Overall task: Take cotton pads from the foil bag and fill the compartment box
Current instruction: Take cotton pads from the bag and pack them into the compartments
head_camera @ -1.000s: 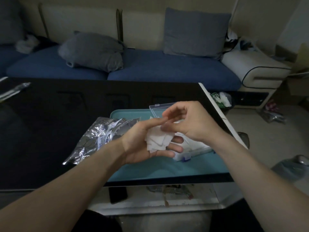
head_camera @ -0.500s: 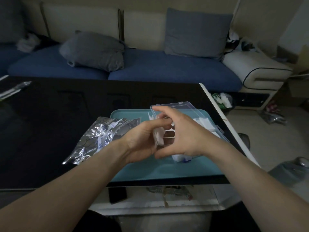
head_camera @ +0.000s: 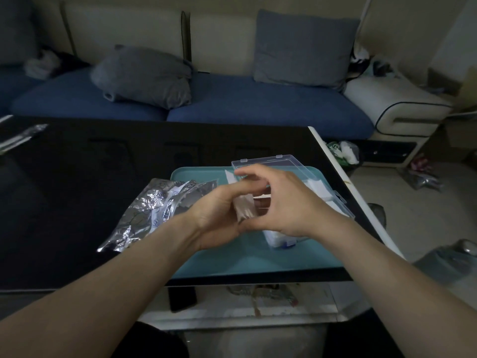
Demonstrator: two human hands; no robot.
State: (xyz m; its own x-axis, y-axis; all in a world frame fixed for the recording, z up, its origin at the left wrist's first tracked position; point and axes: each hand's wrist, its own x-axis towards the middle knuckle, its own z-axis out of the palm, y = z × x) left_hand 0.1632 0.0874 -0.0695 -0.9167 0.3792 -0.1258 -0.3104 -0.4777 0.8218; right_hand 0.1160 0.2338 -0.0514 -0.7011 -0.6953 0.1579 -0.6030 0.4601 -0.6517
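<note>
Above the teal tray (head_camera: 232, 264), the left hand (head_camera: 216, 215) grips a small stack of cotton pads (head_camera: 244, 207) edge-on, the right hand (head_camera: 289, 202) at its 3 o'clock curling fingers around them, the open compartment box (head_camera: 333, 200) just behind, the foil bag (head_camera: 154, 208) at 9 o'clock.

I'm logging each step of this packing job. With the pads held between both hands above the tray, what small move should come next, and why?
Probably the right hand should carry the stack of cotton pads back and down into the compartment box. The left hand holds the stack upright, the right hand is curled beside it, and the box lies just behind on the teal tray with its lid raised.
</note>
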